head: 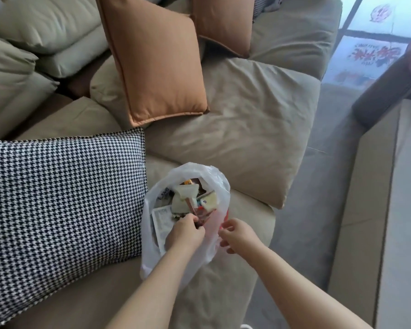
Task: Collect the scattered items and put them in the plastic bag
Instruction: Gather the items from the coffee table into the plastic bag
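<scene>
1. My two bare forearms reach in from the bottom edge, and both are cut off there.
2. My left hand (185, 233) sits at the mouth of the plastic bag (150, 248); its fingers are curled tight, pinching something thin and reddish at the bag's rim. I cannot tell whether that is a packet or part of the bag.
3. My right hand (237, 235) is just beside the bag's right edge, its fingers curled and pinching the thin plastic there.
4. There is one plastic bag, white and see-through, standing open on the sofa seat (223, 288) between my hands and the cushions.
5. The items (192, 198) inside are a jumble of small packets. I make out roughly five or six, pale, red and yellow, but they overlap and the print is too blurred to read.
6. One black-and-white houndstooth cushion (62, 198) lies touching the bag's left side; its left edge is cut off.
7. Farther back lean two orange cushions (157, 67), the rear one partly hidden behind the front one.
8. Beyond them, pale green back pillows (40, 27) are stacked, overlapping so I cannot count them.
</scene>
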The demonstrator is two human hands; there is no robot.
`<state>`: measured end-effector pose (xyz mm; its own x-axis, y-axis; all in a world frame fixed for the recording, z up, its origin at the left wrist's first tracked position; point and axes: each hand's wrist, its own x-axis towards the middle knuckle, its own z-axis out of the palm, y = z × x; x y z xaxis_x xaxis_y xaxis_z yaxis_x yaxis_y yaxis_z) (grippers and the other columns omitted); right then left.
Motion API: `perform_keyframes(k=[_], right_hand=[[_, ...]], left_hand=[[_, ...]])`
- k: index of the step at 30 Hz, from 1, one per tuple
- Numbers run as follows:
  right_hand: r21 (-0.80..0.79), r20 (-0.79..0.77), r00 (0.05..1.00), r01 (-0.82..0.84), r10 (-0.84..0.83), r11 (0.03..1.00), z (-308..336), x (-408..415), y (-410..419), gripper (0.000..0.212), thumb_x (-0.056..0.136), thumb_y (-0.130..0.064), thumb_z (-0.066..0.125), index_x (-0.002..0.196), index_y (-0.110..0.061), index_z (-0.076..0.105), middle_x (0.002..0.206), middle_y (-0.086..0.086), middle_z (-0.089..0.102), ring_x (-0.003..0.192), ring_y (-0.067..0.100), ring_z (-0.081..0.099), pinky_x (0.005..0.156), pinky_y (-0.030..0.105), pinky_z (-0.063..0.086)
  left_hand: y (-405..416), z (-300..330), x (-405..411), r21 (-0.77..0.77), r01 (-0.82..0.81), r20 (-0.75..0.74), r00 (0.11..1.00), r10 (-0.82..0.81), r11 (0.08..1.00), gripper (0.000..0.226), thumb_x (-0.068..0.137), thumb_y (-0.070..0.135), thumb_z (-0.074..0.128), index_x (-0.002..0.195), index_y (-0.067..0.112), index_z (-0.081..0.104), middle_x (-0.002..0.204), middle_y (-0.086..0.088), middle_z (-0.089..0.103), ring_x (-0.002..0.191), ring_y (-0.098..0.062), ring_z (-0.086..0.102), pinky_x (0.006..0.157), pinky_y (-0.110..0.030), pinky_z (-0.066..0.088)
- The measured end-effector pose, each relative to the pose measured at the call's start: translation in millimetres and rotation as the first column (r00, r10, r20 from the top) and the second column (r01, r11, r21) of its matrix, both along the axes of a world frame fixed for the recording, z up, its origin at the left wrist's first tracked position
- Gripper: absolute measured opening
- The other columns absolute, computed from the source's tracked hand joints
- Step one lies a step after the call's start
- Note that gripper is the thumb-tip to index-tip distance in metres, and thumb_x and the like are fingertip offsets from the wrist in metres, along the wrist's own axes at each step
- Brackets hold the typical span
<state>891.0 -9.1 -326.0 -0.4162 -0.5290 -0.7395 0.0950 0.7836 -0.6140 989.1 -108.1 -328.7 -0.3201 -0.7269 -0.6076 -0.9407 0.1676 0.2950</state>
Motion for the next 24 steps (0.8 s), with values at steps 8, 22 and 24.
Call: perform_keyframes(k=[8,22,24], right_hand=[[0.159,-0.201,0.972,-0.094,0.125,0.983,-2,-38,100,0.024,0.089,-0.028,0.05,0.108,-0.019,0.061,0.109,0.002,0.065,0.104,0.021,0.061,0.075,0.026,0.045],[0.403,-0.375,0.913,0.006,0.16,0.915,-11,-87,331,0.044,0.093,-0.047,0.043,0.126,-0.019,0.05,0.132,0.003,0.051,0.126,0.024,0.044,0.1,0.037,0.038],[0.419,-0.366,0.923,0.051,0.117,0.907,-15,-95,369,0.045,0.093,-0.047,0.044,0.128,-0.019,0.049,0.133,0.002,0.051,0.127,0.023,0.044,0.101,0.037,0.038]], left_hand=[[78,6,-41,-0.012,0.392,0.045,0.919,-0.392,0.92,0.03,0.09,0.035,0.047,0.116,0.027,0.06,0.12,0.002,0.063,0.116,-0.02,0.055,0.094,-0.029,0.045],[274,-5,-125,0.041,0.805,0.107,0.586,-0.803,0.592,0.045,0.092,0.056,0.039,0.117,0.024,0.058,0.124,0.002,0.061,0.119,-0.02,0.056,0.095,-0.032,0.044],[306,-9,-137,0.055,0.828,0.103,0.551,-0.828,0.558,0.045,0.092,0.056,0.038,0.116,0.024,0.058,0.124,0.002,0.061,0.118,-0.02,0.056,0.095,-0.032,0.044]])
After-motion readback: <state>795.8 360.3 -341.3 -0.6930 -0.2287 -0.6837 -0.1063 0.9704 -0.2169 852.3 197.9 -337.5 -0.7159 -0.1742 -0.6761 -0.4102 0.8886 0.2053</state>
